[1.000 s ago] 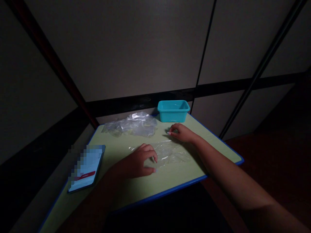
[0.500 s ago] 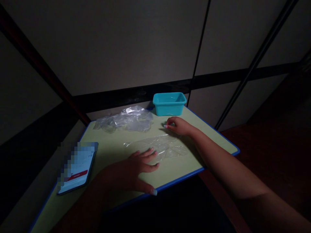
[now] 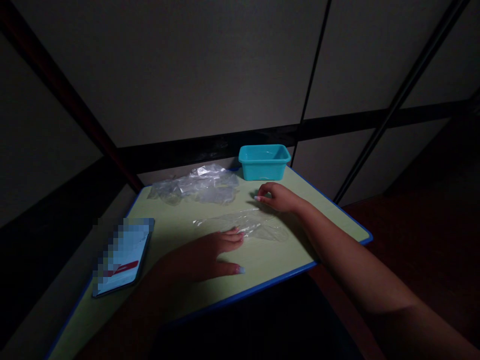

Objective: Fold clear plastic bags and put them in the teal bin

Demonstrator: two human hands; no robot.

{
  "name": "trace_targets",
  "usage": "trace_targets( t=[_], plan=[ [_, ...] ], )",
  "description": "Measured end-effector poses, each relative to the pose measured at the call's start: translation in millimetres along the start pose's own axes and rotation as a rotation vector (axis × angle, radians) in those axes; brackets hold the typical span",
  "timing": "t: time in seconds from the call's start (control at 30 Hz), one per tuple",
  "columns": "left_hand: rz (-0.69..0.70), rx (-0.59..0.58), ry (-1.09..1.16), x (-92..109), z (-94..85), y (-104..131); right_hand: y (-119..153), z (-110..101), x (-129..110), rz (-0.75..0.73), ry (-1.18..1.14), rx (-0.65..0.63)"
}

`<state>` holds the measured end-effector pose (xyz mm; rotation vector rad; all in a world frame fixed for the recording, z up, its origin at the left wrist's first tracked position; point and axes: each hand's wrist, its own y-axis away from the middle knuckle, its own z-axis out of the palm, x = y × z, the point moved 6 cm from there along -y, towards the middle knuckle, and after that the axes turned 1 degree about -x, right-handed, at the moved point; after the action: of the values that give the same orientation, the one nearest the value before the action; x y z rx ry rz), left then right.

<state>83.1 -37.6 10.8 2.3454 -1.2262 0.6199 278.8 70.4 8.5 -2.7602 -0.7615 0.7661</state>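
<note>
A clear plastic bag [image 3: 258, 227] lies flattened on the pale green table [image 3: 270, 262]. My left hand [image 3: 213, 252] is at its near left edge, fingers stretched forward and thumb apart, holding nothing. Beyond the bag's right part is my right hand [image 3: 275, 196], its fingers curled toward the thumb; whether something thin is between them I cannot make out. Farther back on the left, a crumpled heap of clear plastic [image 3: 198, 185] rests on the table. The turquoise basket [image 3: 264, 169] stands upright at the back, just beyond my right hand.
A phone [image 3: 125, 257] with a lit screen lies at the table's left side. Cabinet panels [image 3: 210, 75] rise right behind the table. A blue edging [image 3: 262, 290] runs along the table's near side.
My left hand's fingers have drawn closer together, and its thumb has moved up from the table's near edge. My right hand keeps its curled shape. The view has shifted slightly.
</note>
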Motion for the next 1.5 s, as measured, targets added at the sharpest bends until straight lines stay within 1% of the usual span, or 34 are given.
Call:
trace_targets(
  t=[0.07,0.17,0.27,0.33,0.43,0.6,0.73,0.83,0.97,1.1,1.2,1.27,1.33,1.4,1.5],
  plan=[
    [-0.006,0.03,0.037,-0.1,-4.2,-1.9,1.8,-2.5,-9.7,-0.036,-0.058,-0.008],
    [-0.014,0.064,0.098,-1.9,-9.1,-4.7,6.4,-6.1,-30.1,-0.131,-0.193,-0.037],
    [-0.011,0.13,0.138,-6.9,-14.5,-7.6,12.6,-6.2,-49.1,-0.212,-0.304,-0.121],
    [0.008,0.179,0.154,-10.5,-17.5,-9.4,16.4,-4.9,-57.9,-0.245,-0.318,-0.179],
    [0.032,0.227,0.162,-14.7,-19.9,-11.5,20.5,-0.8,-65.2,-0.279,-0.256,-0.242],
    [0.054,0.26,0.192,-16.7,-20.6,-13.4,22.1,7.9,-69.5,-0.324,-0.138,-0.245],
    [0.037,0.314,0.213,-20.4,-21.1,-15.9,20.7,14.5,-71.9,-0.334,-0.128,-0.213],
    [0.023,0.33,0.245,-25.4,-20.4,-18.1,19.0,18.5,-71.2,-0.292,-0.158,-0.201],
    [-0.006,0.371,0.275,-32.0,-22.7,-17.3,18.5,21.9,-69.2,-0.221,-0.227,-0.242],
    [-0.049,0.381,0.292,-34.6,-24.0,-15.5,18.4,20.3,-67.4,-0.182,-0.327,-0.27],
    [-0.063,0.388,0.305,-37.0,-23.5,-15.8,17.5,19.4,-63.3,-0.151,-0.342,-0.272],
    [-0.1,0.413,0.318,-42.5,-23.9,-15.4,16.8,18.9,-60.7,-0.139,-0.342,-0.266],
    [-0.165,0.453,0.27,-49.7,-26.3,-13.2,16.2,18.4,-58.6,-0.132,-0.342,-0.262],
    [-0.217,0.478,0.148,-54.0,-30.6,-9.8,15.5,17.3,-56.9,-0.125,-0.337,-0.254],
    [-0.239,0.447,0.008,-54.3,-35.7,-6.0,14.1,13.6,-56.3,-0.152,-0.31,-0.196]
  ],
)
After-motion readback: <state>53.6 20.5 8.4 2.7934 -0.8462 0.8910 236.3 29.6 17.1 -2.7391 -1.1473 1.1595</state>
